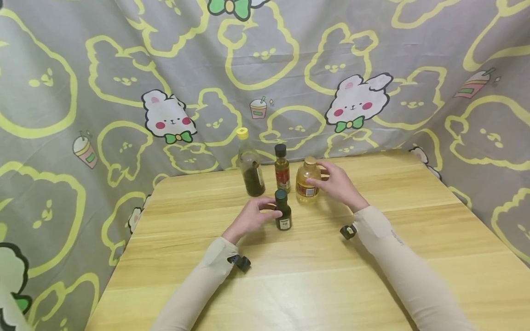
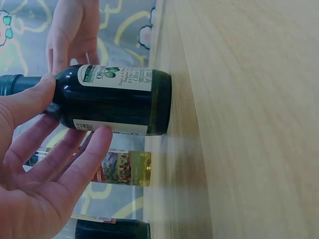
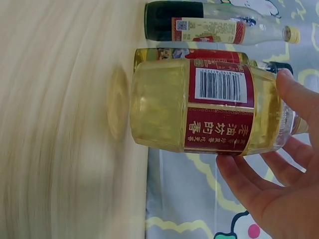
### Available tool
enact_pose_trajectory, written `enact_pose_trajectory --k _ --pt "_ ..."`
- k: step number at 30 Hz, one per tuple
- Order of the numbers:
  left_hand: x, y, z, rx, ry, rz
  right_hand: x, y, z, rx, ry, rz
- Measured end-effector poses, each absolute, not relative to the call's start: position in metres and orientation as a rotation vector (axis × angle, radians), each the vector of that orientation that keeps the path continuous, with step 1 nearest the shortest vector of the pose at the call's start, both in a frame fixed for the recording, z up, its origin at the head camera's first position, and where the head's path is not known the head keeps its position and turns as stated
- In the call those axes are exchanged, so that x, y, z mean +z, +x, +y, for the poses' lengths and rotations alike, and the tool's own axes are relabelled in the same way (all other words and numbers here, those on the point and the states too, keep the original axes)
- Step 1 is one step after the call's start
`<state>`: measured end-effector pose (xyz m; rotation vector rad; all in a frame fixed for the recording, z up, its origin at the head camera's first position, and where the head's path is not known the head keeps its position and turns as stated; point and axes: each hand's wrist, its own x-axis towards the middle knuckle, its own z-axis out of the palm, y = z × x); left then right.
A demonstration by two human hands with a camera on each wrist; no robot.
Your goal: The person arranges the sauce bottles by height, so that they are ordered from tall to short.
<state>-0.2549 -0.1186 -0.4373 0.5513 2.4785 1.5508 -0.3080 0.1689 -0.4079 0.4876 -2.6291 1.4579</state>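
Dark bottle [image 1: 284, 219], midway across the table [image 1: 298, 285], is pinched near its neck by the left hand's [image 1: 251, 217] part-curled thumb and fingers; hold it upright, clear of the thin bottle [image 1: 282, 174]. Rightward, the right hand's [image 1: 338, 185] part-curled fingers and thumb grip the oil bottle [image 1: 306, 193]; firm, level handling suits.

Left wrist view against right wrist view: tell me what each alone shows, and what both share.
Only the left wrist view shows the left hand holding the dark green bottle. Only the right wrist view shows a yellow cap and the wide golden bottle with its barcode. Both show the right hand, slim red-labelled bottle, dark-liquid bottle, wooden table and patterned cloth.
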Motion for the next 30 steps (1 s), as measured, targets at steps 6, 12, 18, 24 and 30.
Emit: enact_pose_trajectory --k 6,12,18,24,30 --pt "-0.436 -0.255 -0.117 1.553 0.572 2.469 -0.411 -0.317 0.17 1.448 0.429 -2.634" --pt "-0.434 -0.254 -0.117 1.544 0.57 2.483 -0.412 -0.322 0.169 1.438 0.447 -2.609" --pt "-0.433 -0.254 -0.118 1.542 0.568 2.485 -0.412 -0.326 0.167 1.445 0.464 -2.593" --pt "-0.435 -0.254 -0.119 1.526 0.546 2.503 -0.416 -0.33 0.166 1.428 0.468 -2.61" --pt "-0.436 -0.255 -0.119 1.533 0.546 2.496 -0.419 -0.335 0.165 1.418 0.452 -2.622"
